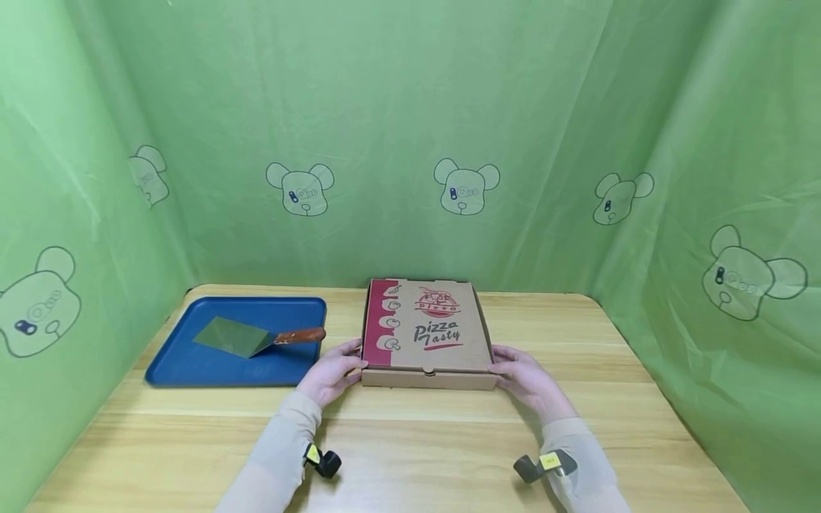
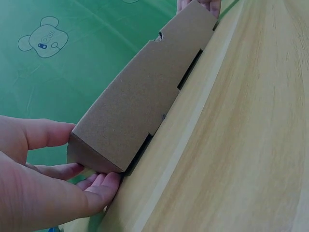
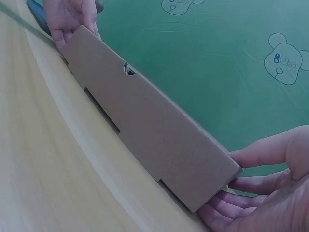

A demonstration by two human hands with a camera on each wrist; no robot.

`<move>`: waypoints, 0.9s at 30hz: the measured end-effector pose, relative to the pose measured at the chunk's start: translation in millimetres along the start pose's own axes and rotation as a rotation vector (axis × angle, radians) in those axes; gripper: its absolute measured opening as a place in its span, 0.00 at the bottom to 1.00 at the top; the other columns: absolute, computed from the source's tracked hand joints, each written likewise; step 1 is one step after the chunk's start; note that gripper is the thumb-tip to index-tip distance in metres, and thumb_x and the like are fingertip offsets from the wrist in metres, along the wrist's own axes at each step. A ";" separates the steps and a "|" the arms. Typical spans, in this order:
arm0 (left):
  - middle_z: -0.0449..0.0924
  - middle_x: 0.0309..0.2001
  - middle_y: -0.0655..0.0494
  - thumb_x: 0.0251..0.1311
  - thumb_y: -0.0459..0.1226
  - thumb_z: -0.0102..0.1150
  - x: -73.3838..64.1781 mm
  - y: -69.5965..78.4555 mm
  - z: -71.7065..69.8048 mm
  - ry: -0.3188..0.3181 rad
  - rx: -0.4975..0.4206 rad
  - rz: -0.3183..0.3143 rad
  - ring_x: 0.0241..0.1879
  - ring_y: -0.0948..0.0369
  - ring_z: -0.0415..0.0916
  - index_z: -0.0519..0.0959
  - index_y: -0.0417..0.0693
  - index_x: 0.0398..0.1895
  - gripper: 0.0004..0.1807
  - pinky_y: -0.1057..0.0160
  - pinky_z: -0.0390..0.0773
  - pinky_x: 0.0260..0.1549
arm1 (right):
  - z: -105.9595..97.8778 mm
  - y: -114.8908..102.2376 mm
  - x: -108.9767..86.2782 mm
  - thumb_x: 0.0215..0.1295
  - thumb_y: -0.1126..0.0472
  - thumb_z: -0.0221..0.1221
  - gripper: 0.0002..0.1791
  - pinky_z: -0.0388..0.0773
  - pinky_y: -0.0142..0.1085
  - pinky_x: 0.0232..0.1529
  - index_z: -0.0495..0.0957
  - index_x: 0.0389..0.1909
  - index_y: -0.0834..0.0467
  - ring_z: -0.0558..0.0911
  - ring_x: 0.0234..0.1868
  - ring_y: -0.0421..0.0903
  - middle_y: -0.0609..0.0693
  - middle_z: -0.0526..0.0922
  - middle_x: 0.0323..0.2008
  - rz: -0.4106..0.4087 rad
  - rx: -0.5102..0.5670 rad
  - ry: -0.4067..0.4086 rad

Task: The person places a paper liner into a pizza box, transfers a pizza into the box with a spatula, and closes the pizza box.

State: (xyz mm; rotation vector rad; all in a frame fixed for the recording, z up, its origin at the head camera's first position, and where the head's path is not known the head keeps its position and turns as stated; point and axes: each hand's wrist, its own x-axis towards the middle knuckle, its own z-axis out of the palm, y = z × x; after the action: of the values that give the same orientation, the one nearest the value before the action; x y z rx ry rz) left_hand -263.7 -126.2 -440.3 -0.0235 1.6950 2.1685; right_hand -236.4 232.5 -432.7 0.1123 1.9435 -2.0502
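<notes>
A closed cardboard pizza box (image 1: 449,313) lies on the wooden table, its lid printed in red and black. My left hand (image 1: 332,374) holds its near left corner, and my right hand (image 1: 529,381) holds the near right one. In the left wrist view, the left hand (image 2: 53,188) has its thumb at the top edge of the box (image 2: 140,92) and fingertips low at the corner. The right hand (image 3: 270,188) grips the opposite corner of the box (image 3: 149,125) likewise in the right wrist view. Whether any fingertips reach under the box, I cannot tell.
Left of the box is a blue tray (image 1: 186,367). On it rests a pizza server (image 1: 234,337) with a flat metal blade and a brown wooden handle pointing right. Green curtains (image 1: 385,235) with bear-head prints stand behind and beside the table (image 1: 410,449).
</notes>
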 end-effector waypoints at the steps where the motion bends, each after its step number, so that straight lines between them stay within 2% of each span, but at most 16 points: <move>1: 0.60 0.69 0.35 0.61 0.22 0.48 0.5 -0.3 0.0 0.001 0.002 0.002 0.60 0.51 0.69 0.50 0.34 0.74 0.37 0.47 0.65 0.67 | -0.1 0.2 0.2 0.65 0.73 0.52 0.41 0.53 0.55 0.75 0.40 0.73 0.73 0.76 0.52 0.39 0.72 0.47 0.73 0.000 0.001 0.002; 6: 0.62 0.68 0.36 0.63 0.24 0.49 -0.2 1.4 -0.3 0.010 0.021 -0.004 0.59 0.53 0.70 0.52 0.35 0.74 0.35 0.49 0.67 0.66 | -0.7 2.1 1.9 0.65 0.72 0.52 0.41 0.53 0.55 0.75 0.41 0.73 0.72 0.76 0.53 0.41 0.72 0.48 0.73 -0.002 0.000 0.005; 11: 0.65 0.68 0.37 0.67 0.29 0.50 -6.5 8.5 0.6 0.019 0.052 -0.021 0.60 0.52 0.70 0.53 0.36 0.74 0.33 0.49 0.68 0.65 | -0.3 0.5 2.7 0.68 0.68 0.51 0.39 0.55 0.54 0.74 0.43 0.74 0.71 0.77 0.51 0.37 0.71 0.50 0.73 -0.009 -0.017 0.002; 16: 0.55 0.74 0.37 0.68 0.32 0.50 -14.2 19.5 4.1 0.000 0.096 -0.001 0.70 0.44 0.59 0.50 0.37 0.75 0.35 0.43 0.59 0.72 | 1.2 -5.9 1.3 0.71 0.64 0.50 0.36 0.59 0.53 0.73 0.46 0.74 0.69 0.78 0.49 0.35 0.69 0.53 0.73 -0.023 -0.064 0.022; 18: 0.48 0.76 0.38 0.68 0.33 0.50 -17.5 24.7 6.1 -0.010 0.121 0.011 0.73 0.42 0.53 0.49 0.39 0.76 0.36 0.41 0.54 0.73 | 1.9 -9.0 -0.5 0.72 0.63 0.49 0.36 0.59 0.53 0.73 0.45 0.74 0.70 0.78 0.53 0.38 0.69 0.53 0.73 -0.034 -0.081 0.022; 20: 0.45 0.77 0.39 0.68 0.34 0.50 -21.0 30.8 8.1 -0.016 0.140 0.022 0.75 0.42 0.49 0.48 0.40 0.76 0.37 0.41 0.52 0.73 | 2.9 -12.6 -3.0 0.73 0.62 0.48 0.36 0.59 0.54 0.73 0.43 0.74 0.71 0.77 0.59 0.48 0.70 0.51 0.73 -0.045 -0.098 0.019; 23: 0.44 0.77 0.40 0.69 0.34 0.50 -25.9 40.7 10.5 -0.033 0.146 0.046 0.76 0.43 0.48 0.48 0.43 0.77 0.37 0.42 0.50 0.74 | 3.7 -18.1 -7.4 0.74 0.61 0.47 0.36 0.57 0.55 0.74 0.42 0.74 0.70 0.66 0.69 0.61 0.70 0.50 0.74 -0.053 -0.114 0.019; 25: 0.44 0.77 0.41 0.71 0.36 0.49 -29.8 48.6 11.1 -0.045 0.153 0.069 0.76 0.45 0.47 0.48 0.45 0.77 0.36 0.42 0.49 0.74 | 3.5 -22.7 -10.6 0.74 0.61 0.47 0.37 0.54 0.55 0.75 0.41 0.75 0.68 0.58 0.73 0.64 0.68 0.48 0.75 -0.056 -0.109 0.021; 27: 0.45 0.78 0.42 0.72 0.38 0.47 -34.5 57.8 10.3 -0.056 0.167 0.097 0.76 0.46 0.47 0.47 0.47 0.77 0.34 0.42 0.50 0.74 | 2.0 -28.1 -13.8 0.73 0.60 0.49 0.37 0.52 0.55 0.75 0.41 0.76 0.65 0.55 0.74 0.65 0.65 0.47 0.76 -0.075 -0.126 0.029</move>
State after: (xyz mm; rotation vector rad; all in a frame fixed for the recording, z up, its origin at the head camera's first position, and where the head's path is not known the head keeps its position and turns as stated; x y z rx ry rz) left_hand -247.3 -137.9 -375.2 0.1658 1.8741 2.0663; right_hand -230.9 233.7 -401.9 0.0416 2.1190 -1.9748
